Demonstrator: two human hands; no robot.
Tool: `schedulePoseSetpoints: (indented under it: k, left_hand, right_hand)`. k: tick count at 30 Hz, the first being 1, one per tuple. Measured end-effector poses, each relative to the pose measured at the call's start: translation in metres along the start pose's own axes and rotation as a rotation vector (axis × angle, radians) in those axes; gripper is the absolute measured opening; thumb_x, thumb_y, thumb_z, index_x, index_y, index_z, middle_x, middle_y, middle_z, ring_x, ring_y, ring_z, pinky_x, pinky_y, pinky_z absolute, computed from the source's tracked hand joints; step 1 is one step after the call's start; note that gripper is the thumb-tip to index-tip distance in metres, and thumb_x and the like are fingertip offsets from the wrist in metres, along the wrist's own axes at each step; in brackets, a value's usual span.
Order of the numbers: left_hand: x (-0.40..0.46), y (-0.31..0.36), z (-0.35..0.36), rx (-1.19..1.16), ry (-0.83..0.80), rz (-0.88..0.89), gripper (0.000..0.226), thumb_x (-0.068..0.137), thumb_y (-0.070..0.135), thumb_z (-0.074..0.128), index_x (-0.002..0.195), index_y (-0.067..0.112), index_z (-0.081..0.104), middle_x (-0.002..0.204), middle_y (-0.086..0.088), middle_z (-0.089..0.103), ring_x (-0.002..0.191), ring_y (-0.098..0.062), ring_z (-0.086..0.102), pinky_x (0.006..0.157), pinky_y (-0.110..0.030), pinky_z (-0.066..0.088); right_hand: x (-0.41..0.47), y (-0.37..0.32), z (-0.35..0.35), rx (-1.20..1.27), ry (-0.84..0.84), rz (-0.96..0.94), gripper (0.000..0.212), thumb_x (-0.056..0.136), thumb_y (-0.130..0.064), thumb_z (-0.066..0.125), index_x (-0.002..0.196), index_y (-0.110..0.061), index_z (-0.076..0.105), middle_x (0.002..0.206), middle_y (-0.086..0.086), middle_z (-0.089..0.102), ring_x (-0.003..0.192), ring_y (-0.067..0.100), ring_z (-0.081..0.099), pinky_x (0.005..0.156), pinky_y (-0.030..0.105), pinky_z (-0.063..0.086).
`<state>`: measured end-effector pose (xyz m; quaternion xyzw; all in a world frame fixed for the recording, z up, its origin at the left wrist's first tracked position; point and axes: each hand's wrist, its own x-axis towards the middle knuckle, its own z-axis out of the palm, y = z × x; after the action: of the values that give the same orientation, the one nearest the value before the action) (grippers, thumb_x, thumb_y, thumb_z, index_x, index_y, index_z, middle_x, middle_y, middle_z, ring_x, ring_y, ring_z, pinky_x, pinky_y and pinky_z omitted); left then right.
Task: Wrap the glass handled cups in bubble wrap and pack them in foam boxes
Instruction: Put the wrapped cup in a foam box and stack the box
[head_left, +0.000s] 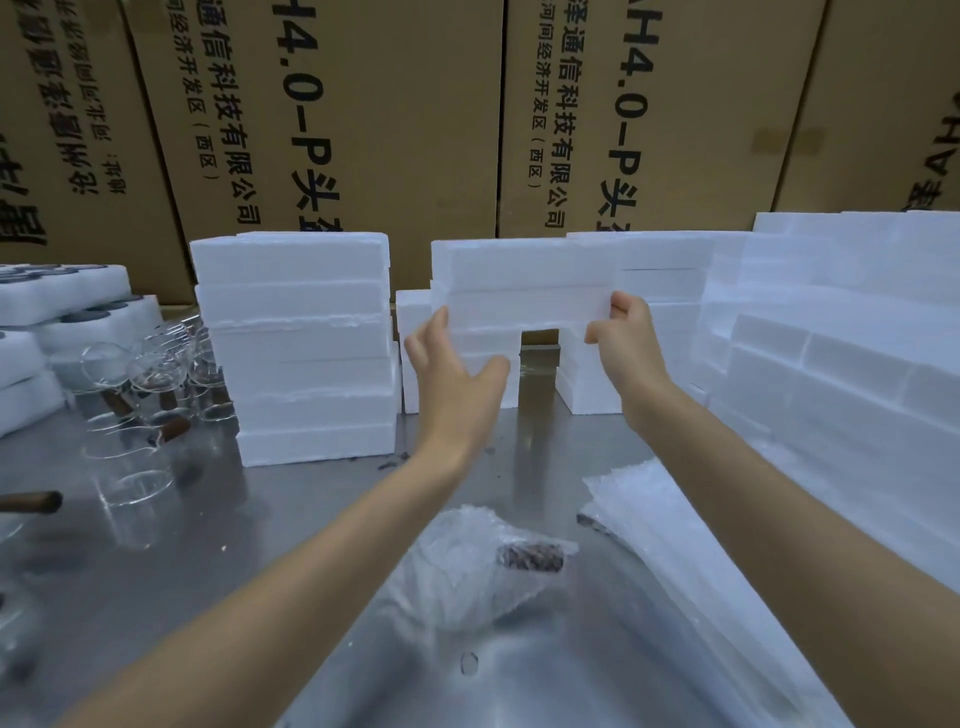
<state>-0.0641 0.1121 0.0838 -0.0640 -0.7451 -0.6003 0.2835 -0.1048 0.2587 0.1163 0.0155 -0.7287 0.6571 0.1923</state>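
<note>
A white foam box (524, 304) lies on top of the middle pile of foam pieces at the back of the metal table (291, 519). My right hand (626, 343) pinches its right end between thumb and curled fingers. My left hand (452, 364) is spread open at its left end, fingers straight against the foam. A glass cup wrapped in bubble wrap (467, 571), its brown handle showing through, lies on the table near me between my forearms. Several bare glass handled cups (150, 369) stand at the left.
A pile of bubble wrap sheets (654, 514) lies on the right. A tall foam box stack (301, 343) stands left of centre, a larger one (841, 338) on the right. Foam trays (57, 306) sit far left. Big cardboard cartons (363, 130) wall the back.
</note>
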Motion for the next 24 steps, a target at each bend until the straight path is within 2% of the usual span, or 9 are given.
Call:
schedulePoseSetpoints:
  k: [1,3,8,12,15,17,19,22,24]
  left_hand:
    - [-0.008,-0.004,-0.003,0.003,0.003,-0.012,0.060,0.093,0.015,0.053,0.146,0.018,0.025,0.135,0.008,0.024,0.110,0.002,0.033,0.082,-0.009,0.033]
    - [-0.020,-0.013,-0.012,-0.007,0.034,-0.058,0.049,0.093,0.014,0.054,0.138,0.017,0.036,0.129,0.008,0.031,0.114,-0.001,0.038,0.088,-0.019,0.034]
    - [-0.037,-0.050,-0.040,0.020,0.088,-0.212,0.024,0.092,0.020,0.056,0.115,0.017,0.051,0.120,0.001,0.052,0.098,-0.010,0.053,0.068,-0.019,0.039]
    - [-0.046,-0.079,-0.059,0.018,0.071,-0.334,0.009,0.089,0.024,0.058,0.091,0.018,0.052,0.103,-0.007,0.061,0.092,-0.019,0.059,0.071,-0.028,0.045]
    - [-0.052,-0.087,-0.070,0.012,0.003,-0.361,0.026,0.078,0.039,0.059,0.085,0.016,0.049,0.093,-0.005,0.059,0.096,-0.029,0.062,0.092,-0.048,0.049]
    - [-0.052,-0.089,-0.075,0.056,-0.037,-0.343,0.031,0.078,0.044,0.058,0.083,0.016,0.047,0.091,-0.004,0.059,0.098,-0.033,0.063,0.095,-0.051,0.047]
    - [-0.051,-0.092,-0.082,0.156,-0.036,-0.306,0.032,0.088,0.044,0.058,0.079,0.017,0.045,0.085,-0.003,0.059,0.094,-0.031,0.063,0.089,-0.046,0.047]
    - [-0.052,-0.094,-0.090,0.344,-0.067,-0.209,0.044,0.090,0.054,0.052,0.074,0.014,0.044,0.072,-0.001,0.058,0.078,-0.026,0.060,0.068,-0.035,0.042]
    - [-0.055,-0.091,-0.093,0.446,-0.113,-0.132,0.052,0.085,0.063,0.051,0.069,0.015,0.038,0.063,0.003,0.047,0.066,-0.024,0.051,0.059,-0.033,0.034]
  right_hand:
    - [-0.009,0.006,0.000,0.011,0.033,0.010,0.049,0.087,-0.003,0.041,0.133,-0.021,0.037,0.099,-0.017,0.050,0.079,-0.003,0.045,0.060,0.015,0.032]
    - [-0.028,0.018,0.001,0.005,0.087,0.039,0.044,0.088,-0.004,0.040,0.129,-0.022,0.038,0.088,-0.022,0.046,0.077,-0.003,0.045,0.059,0.017,0.032]
    - [-0.068,0.048,0.011,-0.031,0.068,0.045,0.023,0.095,-0.017,0.044,0.113,-0.028,0.036,0.088,-0.025,0.043,0.075,-0.005,0.045,0.058,0.018,0.032]
    - [-0.085,0.068,0.017,-0.126,-0.012,0.028,0.016,0.095,-0.028,0.048,0.108,-0.028,0.040,0.090,-0.026,0.045,0.076,-0.004,0.045,0.061,0.020,0.034]
    - [-0.092,0.082,0.016,-0.182,-0.033,0.113,0.016,0.093,-0.027,0.052,0.107,-0.027,0.043,0.089,-0.024,0.047,0.084,0.005,0.050,0.076,0.026,0.040]
    - [-0.094,0.087,0.014,-0.243,-0.057,0.203,0.018,0.091,-0.016,0.050,0.107,-0.021,0.048,0.097,-0.008,0.058,0.091,0.018,0.055,0.083,0.035,0.045]
    - [-0.094,0.089,0.010,-0.339,-0.086,0.239,0.023,0.086,-0.007,0.044,0.105,-0.016,0.053,0.103,0.004,0.063,0.094,0.025,0.057,0.085,0.037,0.047]
    - [-0.094,0.087,0.004,-0.420,-0.104,0.236,0.027,0.081,-0.005,0.039,0.096,-0.016,0.058,0.104,0.005,0.065,0.099,0.026,0.060,0.091,0.043,0.049]
    - [-0.093,0.084,0.001,-0.454,-0.120,0.236,0.029,0.078,-0.005,0.037,0.091,-0.016,0.060,0.105,0.005,0.066,0.100,0.028,0.062,0.091,0.046,0.049]
